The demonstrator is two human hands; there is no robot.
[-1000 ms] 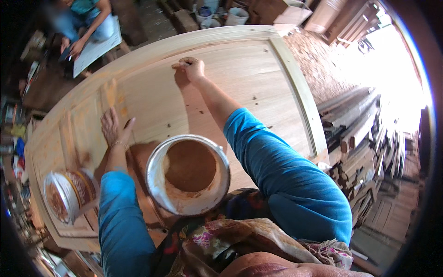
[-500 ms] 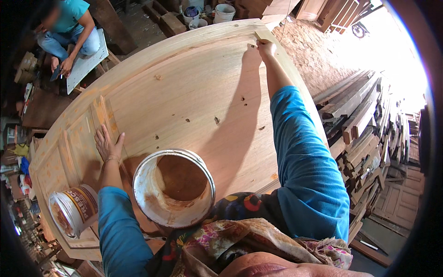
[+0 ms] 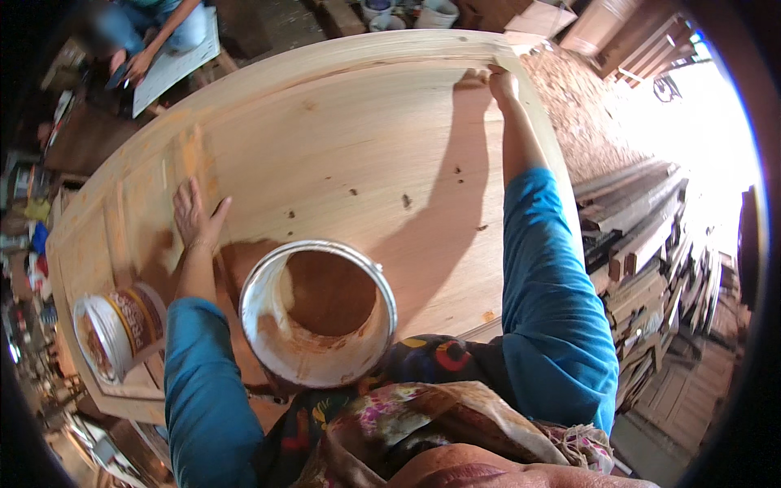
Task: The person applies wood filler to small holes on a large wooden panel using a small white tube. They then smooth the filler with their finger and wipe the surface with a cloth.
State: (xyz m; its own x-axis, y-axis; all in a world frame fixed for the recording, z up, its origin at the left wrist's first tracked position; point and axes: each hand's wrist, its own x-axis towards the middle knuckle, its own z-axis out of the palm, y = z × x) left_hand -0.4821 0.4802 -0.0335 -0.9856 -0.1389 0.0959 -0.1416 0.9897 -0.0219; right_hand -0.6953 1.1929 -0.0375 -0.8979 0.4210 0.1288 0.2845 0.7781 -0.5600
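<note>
A large pale wooden door panel (image 3: 350, 146) lies flat in front of me, with several dark holes in its surface. At the far right corner of its recessed field is my right hand (image 3: 503, 83), fingers pinched together. Whatever they hold is too small and blurred to make out. My left hand (image 3: 195, 215) rests with fingers spread on the panel, beside an orange-smeared raised strip (image 3: 191, 154). Between my arms stands a big white bucket (image 3: 264, 342), brown inside and stained along its wall. Left of my left forearm, a smaller white tub (image 3: 122, 325) with a brown-and-yellow label lies tilted, brown matter at its mouth.
Stacked timber (image 3: 643, 244) is piled along the right side of the panel. Far left, another person (image 3: 163, 37) sits by a white board (image 3: 179, 69). Several buckets (image 3: 438, 15) stand beyond the panel's far edge. Bright light enters at the upper right.
The view has shifted, so the panel and buckets sit differently in it. My right hand remains at the far right corner, turned slightly. My left hand stays flat near the orange-smeared strip.
</note>
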